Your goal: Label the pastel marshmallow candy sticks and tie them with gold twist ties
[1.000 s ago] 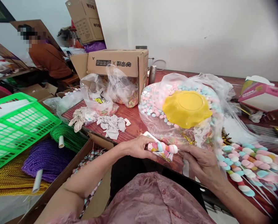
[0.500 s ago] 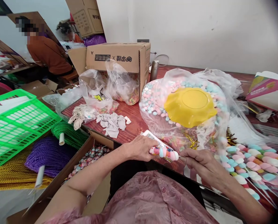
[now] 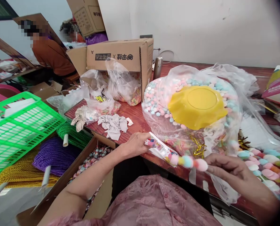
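Note:
My left hand pinches the upper end of a printed plastic wrapper with coloured dots, held slantwise over the front edge of the table. A marshmallow skewer in pink, yellow, blue and white lies in line with the wrapper, its left end at or inside the wrapper's lower end; I cannot tell how far in. At the white marshmallow on the other end, my right hand has its thumb and fingers closed on the skewer; its stick is hidden. Close to the right hand is a pile of marshmallow skewers.
A yellow scalloped dish sits on a clear bag of loose marshmallows. Gold tinsel ties, a grey cloth and a cardboard box are on the table. At left stand a green basket and bundled cords. Two people sit beyond.
My right hand has moved right with the marshmallow skewer, away from my left hand. More of the printed wrapper shows between the hands. The view has shifted slightly.

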Motion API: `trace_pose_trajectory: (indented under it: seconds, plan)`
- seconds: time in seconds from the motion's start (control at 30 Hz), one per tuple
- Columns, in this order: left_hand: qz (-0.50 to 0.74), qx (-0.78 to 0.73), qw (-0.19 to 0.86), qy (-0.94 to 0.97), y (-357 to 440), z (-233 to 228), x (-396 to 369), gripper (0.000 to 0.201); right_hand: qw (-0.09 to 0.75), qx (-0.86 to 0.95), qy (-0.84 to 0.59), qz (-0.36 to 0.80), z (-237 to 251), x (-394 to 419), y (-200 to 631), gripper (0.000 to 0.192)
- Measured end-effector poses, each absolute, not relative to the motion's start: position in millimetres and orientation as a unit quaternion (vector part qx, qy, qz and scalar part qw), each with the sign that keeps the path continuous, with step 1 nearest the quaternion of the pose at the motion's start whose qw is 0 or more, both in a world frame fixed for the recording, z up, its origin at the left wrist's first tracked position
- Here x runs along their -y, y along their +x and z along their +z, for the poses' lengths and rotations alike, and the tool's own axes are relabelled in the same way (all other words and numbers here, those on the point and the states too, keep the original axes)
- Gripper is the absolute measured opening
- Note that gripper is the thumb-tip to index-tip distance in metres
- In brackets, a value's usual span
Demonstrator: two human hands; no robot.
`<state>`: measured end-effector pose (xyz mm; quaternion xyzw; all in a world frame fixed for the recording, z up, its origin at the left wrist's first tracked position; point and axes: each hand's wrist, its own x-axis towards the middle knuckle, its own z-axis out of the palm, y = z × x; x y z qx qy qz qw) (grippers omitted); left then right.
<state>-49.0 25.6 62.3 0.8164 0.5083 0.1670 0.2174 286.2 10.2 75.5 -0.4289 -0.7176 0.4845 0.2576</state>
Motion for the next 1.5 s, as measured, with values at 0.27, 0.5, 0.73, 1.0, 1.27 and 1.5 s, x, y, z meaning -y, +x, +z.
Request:
trace_pose_trajectory:
  seconds: [0.27,0.5,0.73,1.0,1.27,1.5]
  plan:
    - [0.186,-0.507,0.265,0.799,5,69,-29,0.01,0.461,0.569,-0.407,0.546,48,1,181,0.03]
    - [0.237,-0.431,0.326,0.808,9,80,-21,0.037,0.415,0.678,-0.373,0.479,49,-15,194,0.029]
    - [0.209,-0.215,0.503,0.811,-3,108,-33,0.031,0.285,0.795,-0.258,0.469,78,-14,222,0.036]
    - [0.092,-0.194,0.506,0.836,12,108,-29,0.007,0.197,0.84,-0.26,0.434,85,-9,244,0.034]
    - [0.056,-0.164,0.387,0.905,16,103,-23,0.029,0.229,0.898,-0.201,0.318,70,-6,251,0.033]
    - [0.054,-0.192,0.332,0.922,-2,85,-21,0.014,0.2,0.865,-0.196,0.416,58,-7,237,0.046]
